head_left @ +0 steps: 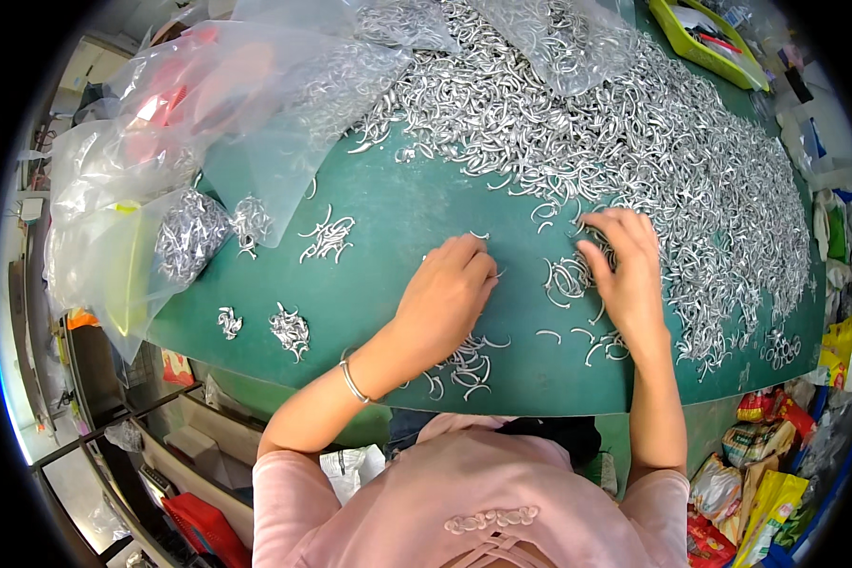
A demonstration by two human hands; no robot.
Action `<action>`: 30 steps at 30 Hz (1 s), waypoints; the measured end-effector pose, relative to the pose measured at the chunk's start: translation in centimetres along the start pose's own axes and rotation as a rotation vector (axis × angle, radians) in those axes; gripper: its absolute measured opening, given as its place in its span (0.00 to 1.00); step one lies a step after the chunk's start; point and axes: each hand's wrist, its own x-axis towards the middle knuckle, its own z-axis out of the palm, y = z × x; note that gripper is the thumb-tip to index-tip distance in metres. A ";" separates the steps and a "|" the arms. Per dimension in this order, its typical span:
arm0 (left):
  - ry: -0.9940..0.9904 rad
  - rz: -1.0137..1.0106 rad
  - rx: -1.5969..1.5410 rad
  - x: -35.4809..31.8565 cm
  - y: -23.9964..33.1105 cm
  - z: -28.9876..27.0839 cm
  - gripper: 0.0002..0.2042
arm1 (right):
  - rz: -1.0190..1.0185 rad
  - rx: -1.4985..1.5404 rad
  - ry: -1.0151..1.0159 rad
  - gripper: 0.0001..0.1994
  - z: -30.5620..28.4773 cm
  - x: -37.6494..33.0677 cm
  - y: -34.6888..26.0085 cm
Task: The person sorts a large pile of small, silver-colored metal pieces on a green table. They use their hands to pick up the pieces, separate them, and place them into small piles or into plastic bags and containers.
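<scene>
My left hand (448,287) is closed, palm down, over the middle of the green table. A thin silver sliver shows at its fingers, seemingly one of the small curved metal pieces; the rest of its grip is hidden. Another curved piece lies just beyond the fingertips. Thumb and index finger apart, my right hand (627,268) hovers at the near edge of the big heap of silver curved metal pieces (577,133). Loose curved pieces (566,277) lie beside its thumb. Below my left hand is a small loose group of the same pieces (469,363).
Small piles (290,331) of metal pieces sit at the left on the green table (388,204). Clear plastic bags (265,95), some with metal pieces inside, cover the far left. A yellow-green basket (705,43) stands at the far right. Colourful packages (757,464) lie beyond the right edge.
</scene>
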 end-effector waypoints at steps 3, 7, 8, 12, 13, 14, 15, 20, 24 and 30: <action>0.005 -0.061 0.038 -1.2 -0.1 -1.1 0.08 | -0.058 -0.154 -0.021 0.10 0.7 0.1 -0.8; 0.058 -0.187 0.074 -3.3 -0.9 -3.0 0.09 | -0.121 -0.171 0.029 0.08 1.0 0.4 -0.8; 0.090 -0.215 0.062 -3.8 -1.0 -3.3 0.09 | -0.094 -0.169 0.032 0.07 1.0 0.3 -0.8; 0.195 -0.281 0.044 -5.4 -1.5 -3.3 0.09 | 0.163 0.121 -0.038 0.06 -0.5 -0.2 0.1; 0.220 -0.287 0.051 -5.9 -2.0 -3.3 0.09 | 0.102 0.101 -0.068 0.07 -0.9 -0.4 0.3; 0.244 -0.292 0.058 -6.4 -2.4 -3.5 0.09 | 0.043 0.081 -0.097 0.07 -1.2 -0.5 0.5; 0.240 -0.335 0.074 -6.7 -2.5 -3.8 0.08 | -0.009 0.048 -0.125 0.07 -2.0 -0.9 0.8; 0.312 -0.439 0.074 -8.6 -3.3 -4.3 0.08 | 0.097 -0.052 -0.096 0.11 -3.8 -2.8 0.4; 0.373 -0.392 0.141 -8.7 -3.2 -4.9 0.08 | 0.004 0.003 -0.202 0.20 -2.2 -3.7 -3.0; 0.380 -0.476 0.206 -10.9 -2.5 -6.0 0.09 | -0.016 -0.170 -0.197 0.17 -0.9 -4.7 -2.3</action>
